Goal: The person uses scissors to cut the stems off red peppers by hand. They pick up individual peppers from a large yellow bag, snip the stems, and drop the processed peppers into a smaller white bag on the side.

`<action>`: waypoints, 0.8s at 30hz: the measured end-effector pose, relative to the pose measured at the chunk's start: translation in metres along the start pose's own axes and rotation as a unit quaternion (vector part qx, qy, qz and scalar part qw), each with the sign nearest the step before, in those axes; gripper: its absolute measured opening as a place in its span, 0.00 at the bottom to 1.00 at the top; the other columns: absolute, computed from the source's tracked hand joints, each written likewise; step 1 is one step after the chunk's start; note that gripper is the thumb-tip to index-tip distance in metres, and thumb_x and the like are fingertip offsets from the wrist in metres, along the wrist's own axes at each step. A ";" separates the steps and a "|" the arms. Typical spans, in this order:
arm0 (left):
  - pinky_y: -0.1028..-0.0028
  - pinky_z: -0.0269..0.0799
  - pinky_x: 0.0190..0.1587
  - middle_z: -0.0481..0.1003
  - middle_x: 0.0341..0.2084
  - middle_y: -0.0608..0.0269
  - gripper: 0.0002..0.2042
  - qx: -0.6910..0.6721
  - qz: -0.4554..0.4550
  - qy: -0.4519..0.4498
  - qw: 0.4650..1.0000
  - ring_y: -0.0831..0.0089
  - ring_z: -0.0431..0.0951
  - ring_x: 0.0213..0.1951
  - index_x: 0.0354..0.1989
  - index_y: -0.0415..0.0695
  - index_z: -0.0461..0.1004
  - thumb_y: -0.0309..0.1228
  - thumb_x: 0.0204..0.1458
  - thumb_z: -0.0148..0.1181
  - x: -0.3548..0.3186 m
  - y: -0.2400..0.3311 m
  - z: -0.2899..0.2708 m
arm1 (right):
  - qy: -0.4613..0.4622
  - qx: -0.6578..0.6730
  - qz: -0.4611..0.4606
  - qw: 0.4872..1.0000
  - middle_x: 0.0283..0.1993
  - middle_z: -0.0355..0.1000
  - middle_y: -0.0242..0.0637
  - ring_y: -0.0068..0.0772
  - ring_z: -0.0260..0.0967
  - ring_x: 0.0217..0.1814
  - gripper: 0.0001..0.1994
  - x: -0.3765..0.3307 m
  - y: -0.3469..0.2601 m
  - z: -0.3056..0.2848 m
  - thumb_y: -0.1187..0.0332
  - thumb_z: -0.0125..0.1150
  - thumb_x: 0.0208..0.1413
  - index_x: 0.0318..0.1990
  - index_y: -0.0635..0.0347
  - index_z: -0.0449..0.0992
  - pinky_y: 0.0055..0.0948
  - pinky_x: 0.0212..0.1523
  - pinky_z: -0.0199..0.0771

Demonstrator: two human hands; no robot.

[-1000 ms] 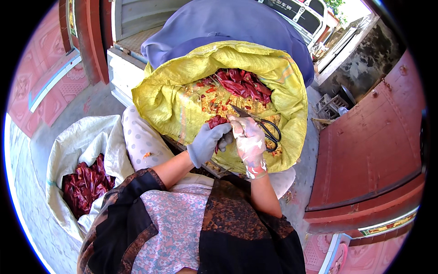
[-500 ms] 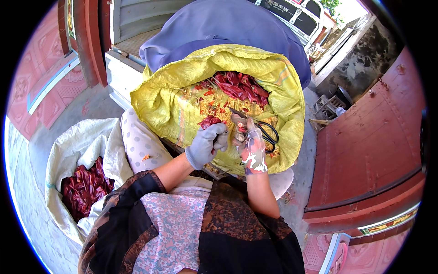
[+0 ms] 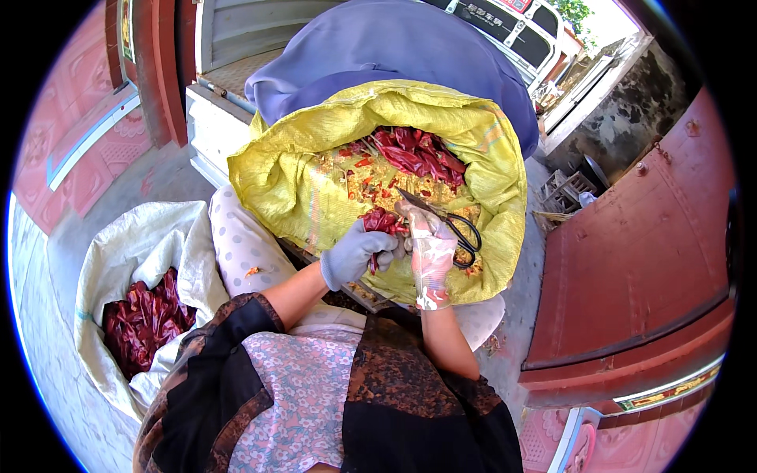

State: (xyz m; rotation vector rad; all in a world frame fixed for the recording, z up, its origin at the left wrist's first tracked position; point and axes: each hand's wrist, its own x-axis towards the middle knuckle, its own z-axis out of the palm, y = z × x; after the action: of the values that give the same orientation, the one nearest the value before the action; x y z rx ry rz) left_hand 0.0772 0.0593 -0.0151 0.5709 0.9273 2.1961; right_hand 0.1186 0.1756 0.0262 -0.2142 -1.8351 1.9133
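My left hand (image 3: 352, 256), in a grey glove, is closed around a small bunch of dried red chili peppers (image 3: 382, 221). Close beside it, my right hand (image 3: 430, 244) wears a camouflage-patterned glove and holds black-handled scissors (image 3: 464, 233). The blades point up and to the left, while the handle loops stick out to the right of the hand. Its fingertips meet the stem end of the held chilies; their exact grip is partly hidden. Under both hands spreads an open yellow woven sack (image 3: 296, 189), with more dried chilies (image 3: 418, 154) and yellowish bits and stems inside.
To the left stands a white woven sack (image 3: 98, 260) holding dark red chilies (image 3: 150, 319). A large blue-grey cloth (image 3: 386, 47) covers a bulky form behind the yellow sack. A reddish metal door (image 3: 631, 260) lies to the right, and a white vehicle (image 3: 512, 35) is at the back.
My right hand has turned and its fingers have come over to the chilies in my left hand. The bunch now points more to the right, toward the right fingertips.
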 end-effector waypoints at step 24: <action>0.73 0.61 0.26 0.60 0.14 0.68 0.07 -0.131 0.029 -0.031 0.990 0.77 0.58 0.16 0.27 0.44 0.66 0.34 0.50 0.45 -0.007 0.006 -0.016 | -0.169 -0.494 -0.078 0.849 0.42 0.75 0.39 0.45 0.72 0.40 0.17 0.096 -0.011 -0.080 0.53 0.51 0.55 0.42 0.55 0.77 0.37 0.40 0.70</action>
State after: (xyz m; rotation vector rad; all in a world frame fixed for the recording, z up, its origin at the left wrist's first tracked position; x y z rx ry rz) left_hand 0.0698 0.0439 -0.0218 0.5415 0.5837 2.2914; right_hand 0.0711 0.2894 0.0503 -0.0415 -2.8315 0.7563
